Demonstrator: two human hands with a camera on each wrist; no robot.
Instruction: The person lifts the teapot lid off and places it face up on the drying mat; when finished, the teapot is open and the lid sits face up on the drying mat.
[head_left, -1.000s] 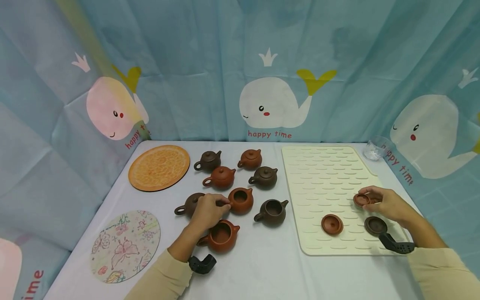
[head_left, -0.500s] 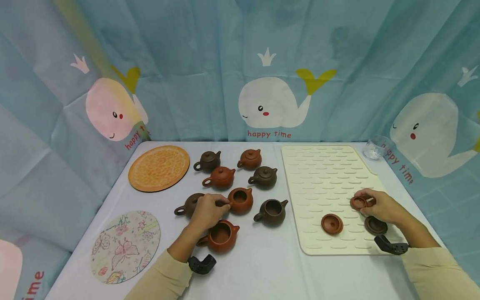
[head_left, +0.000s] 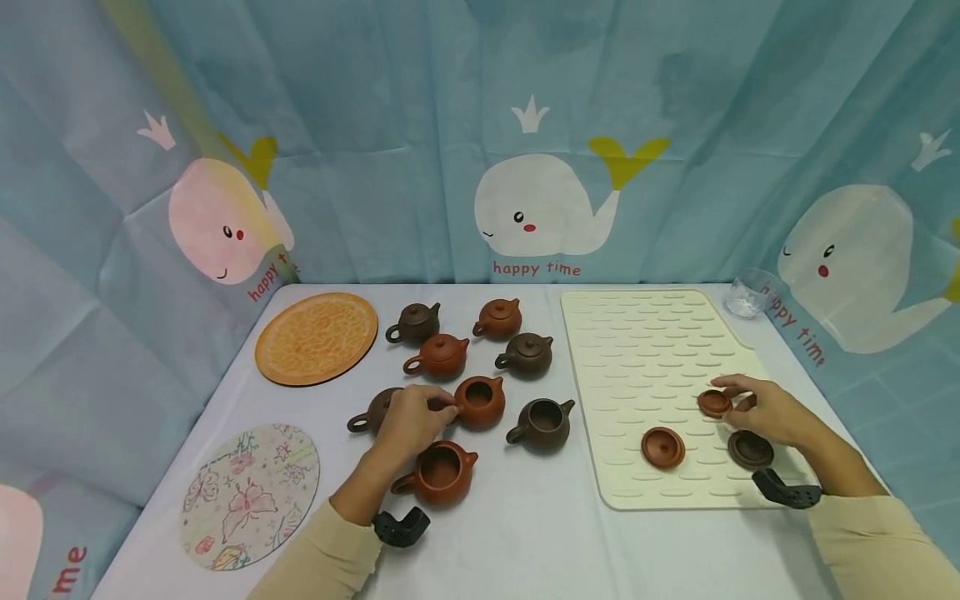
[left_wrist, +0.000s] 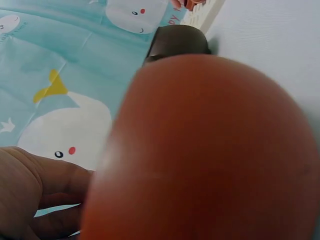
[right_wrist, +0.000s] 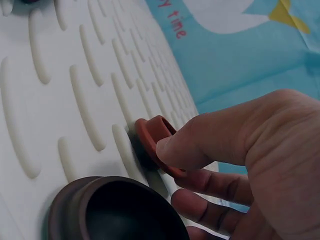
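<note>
My left hand [head_left: 411, 422] pinches the handle side of a lidless reddish-brown teapot [head_left: 470, 412]; the handle itself is hidden by the fingers. In the left wrist view, the large round side of a reddish teapot [left_wrist: 210, 140] hides the fingertips. Over the cream mat, my right hand [head_left: 774, 410] pinches a small reddish teapot lid [head_left: 715, 403], its hollow side up. The right wrist view shows the thumb on that lid [right_wrist: 147, 140], which sits low, close to the mat. Just in front of this hand lies a dark brown lid [head_left: 750, 450], and left of it another reddish lid [head_left: 663, 448].
A lidless reddish teapot [head_left: 442, 477] stands in front of my left hand, a lidless dark teapot [head_left: 542, 429] to its right. Several lidded teapots stand behind. An orange round mat [head_left: 315, 337] and a butterfly-patterned mat [head_left: 251, 500] lie left; a clear cup [head_left: 746, 298] stands back right.
My right hand has moved slightly left with the reddish lid, bringing it lower and flatter toward the mat. The left hand has kept its place at the teapot.
</note>
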